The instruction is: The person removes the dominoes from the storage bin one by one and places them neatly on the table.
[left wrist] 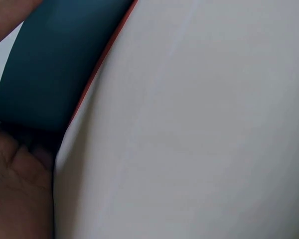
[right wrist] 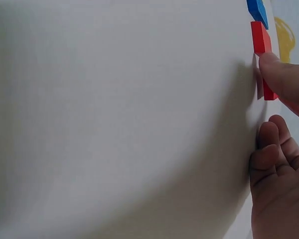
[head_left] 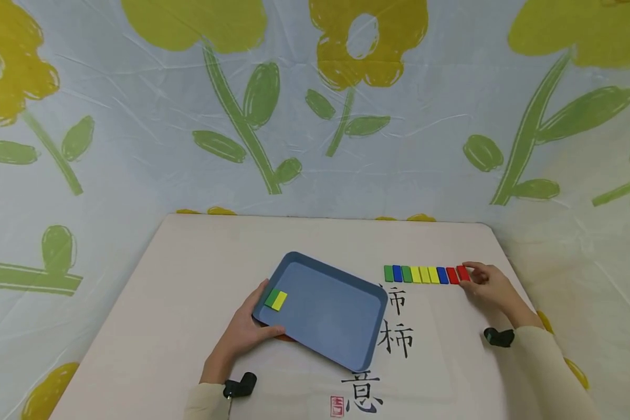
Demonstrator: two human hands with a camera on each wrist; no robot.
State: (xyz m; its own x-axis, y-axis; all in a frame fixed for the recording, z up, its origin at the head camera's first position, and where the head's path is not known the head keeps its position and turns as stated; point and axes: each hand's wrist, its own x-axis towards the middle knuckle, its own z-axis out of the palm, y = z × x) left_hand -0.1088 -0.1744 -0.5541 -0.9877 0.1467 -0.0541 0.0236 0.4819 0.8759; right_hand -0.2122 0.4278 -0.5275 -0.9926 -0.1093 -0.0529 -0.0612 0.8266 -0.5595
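My left hand (head_left: 245,329) grips the lower left corner of a blue-grey tray (head_left: 325,315), its thumb along the near rim. The tray sits turned at an angle, with one green block (head_left: 272,298) and one yellow block (head_left: 279,301) side by side near its left end. At the right, my right hand (head_left: 489,287) pinches the outermost red block (head_left: 463,273) between thumb and fingertips. In the right wrist view this red block (right wrist: 270,91) is partly covered by the thumb, and another red block (right wrist: 259,38) stands just beyond it.
A row of flat blocks in green, blue, yellow (head_left: 424,275) and red runs left from my right hand. Black brush characters (head_left: 396,338) and a red seal (head_left: 337,406) mark the pale table cover. A reddish edge (left wrist: 102,59) shows beneath the tray.
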